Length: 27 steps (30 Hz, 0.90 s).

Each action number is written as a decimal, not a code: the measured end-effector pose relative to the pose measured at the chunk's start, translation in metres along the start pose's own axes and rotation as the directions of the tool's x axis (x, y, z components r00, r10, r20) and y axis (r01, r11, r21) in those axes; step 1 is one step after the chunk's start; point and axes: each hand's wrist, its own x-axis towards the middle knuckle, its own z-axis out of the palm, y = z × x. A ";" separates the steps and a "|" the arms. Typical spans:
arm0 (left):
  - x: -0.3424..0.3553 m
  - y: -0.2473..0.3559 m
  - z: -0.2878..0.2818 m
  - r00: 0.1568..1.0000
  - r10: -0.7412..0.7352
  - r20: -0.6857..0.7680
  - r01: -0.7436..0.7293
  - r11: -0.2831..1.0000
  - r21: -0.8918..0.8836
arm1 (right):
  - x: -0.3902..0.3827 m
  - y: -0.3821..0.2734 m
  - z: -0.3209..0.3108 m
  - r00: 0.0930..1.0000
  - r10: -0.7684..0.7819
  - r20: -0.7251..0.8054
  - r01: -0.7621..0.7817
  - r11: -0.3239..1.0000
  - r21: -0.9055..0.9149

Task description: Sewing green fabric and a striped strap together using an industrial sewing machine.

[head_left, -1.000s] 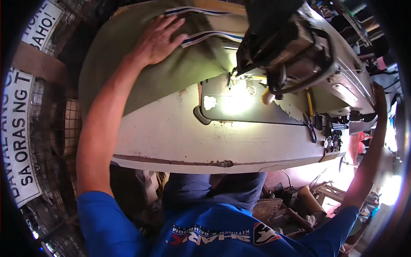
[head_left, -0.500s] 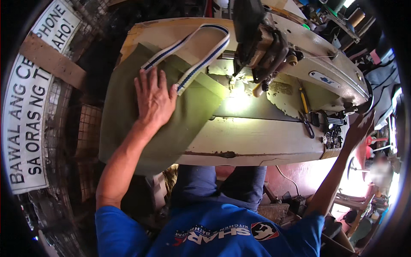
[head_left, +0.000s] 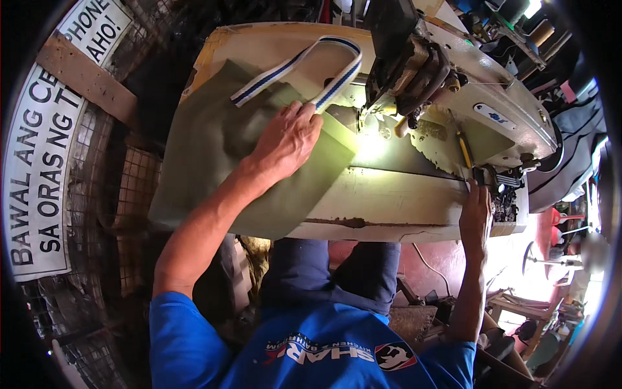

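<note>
Left grip [head_left: 285,142] closed on the striped strap [head_left: 337,85]; right grip [head_left: 477,211] down near the yellow-handled cutter [head_left: 464,149].
Left fingers are curled over the strap's near end, at the far right part of the olive cloth [head_left: 220,155]; the loop runs past the cloth's far edge onto the counter [head_left: 389,211]. The right grip is at the counter's right — whether it holds anything cannot be told. Progress: strap and cloth are laid together, the cloth's right corner close to the sewing machine [head_left: 427,78]; no seam is legible at the strap's ends, so the remaining work cannot be established. Half a second ago the left grip lay spread on the cloth, the right at the machine's far right end.
</note>
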 end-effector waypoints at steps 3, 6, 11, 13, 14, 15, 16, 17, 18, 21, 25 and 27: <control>0.007 -0.003 -0.007 0.996 0.072 0.045 -0.050 0.925 -0.376 | 0.001 -0.028 -0.022 0.994 0.103 -0.034 -0.092 0.966 0.242; 0.015 -0.010 -0.010 0.943 0.011 0.331 0.256 0.612 -0.749 | -0.001 -0.073 -0.040 0.965 0.120 0.231 -0.259 0.553 0.792; 0.017 -0.021 -0.003 0.938 0.016 0.347 0.296 0.488 -0.821 | 0.023 -0.158 -0.050 0.923 -0.239 0.301 -0.175 0.437 0.882; 0.014 -0.023 0.000 0.932 0.000 0.363 0.330 0.417 -0.847 | 0.036 -0.177 -0.052 0.891 -0.192 0.412 -0.248 0.556 0.794; 0.012 -0.023 0.002 0.939 0.015 0.342 0.308 0.402 -0.862 | 0.042 -0.186 -0.049 0.889 -0.179 0.421 -0.278 0.517 0.809; 0.010 -0.023 0.003 0.953 0.018 0.302 0.270 0.399 -0.876 | 0.047 -0.192 -0.047 0.872 -0.146 0.467 -0.322 0.548 0.772; 0.010 -0.022 0.005 0.952 0.008 0.307 0.277 0.409 -0.869 | 0.051 -0.197 -0.044 0.903 -0.134 0.408 -0.271 0.558 0.784; 0.009 -0.022 0.006 0.964 0.025 0.266 0.235 0.392 -0.890 | 0.054 -0.200 -0.040 0.911 -0.128 0.393 -0.257 0.570 0.781; 0.009 -0.022 0.007 0.965 0.032 0.262 0.228 0.395 -0.890 | 0.055 -0.202 -0.037 0.916 -0.137 0.378 -0.254 0.532 0.808; 0.008 -0.021 0.010 0.970 0.036 0.242 0.207 0.410 -0.888 | 0.059 -0.208 -0.026 0.925 -0.132 0.355 -0.215 0.589 0.779; 0.008 -0.019 0.013 0.989 0.022 0.149 0.119 0.491 -0.863 | 0.059 -0.214 -0.019 0.924 -0.141 0.354 -0.197 0.619 0.760; 0.009 -0.017 0.014 0.992 -0.023 0.125 0.122 0.424 -0.898 | 0.054 -0.210 -0.021 0.945 -0.229 0.234 -0.066 0.566 0.822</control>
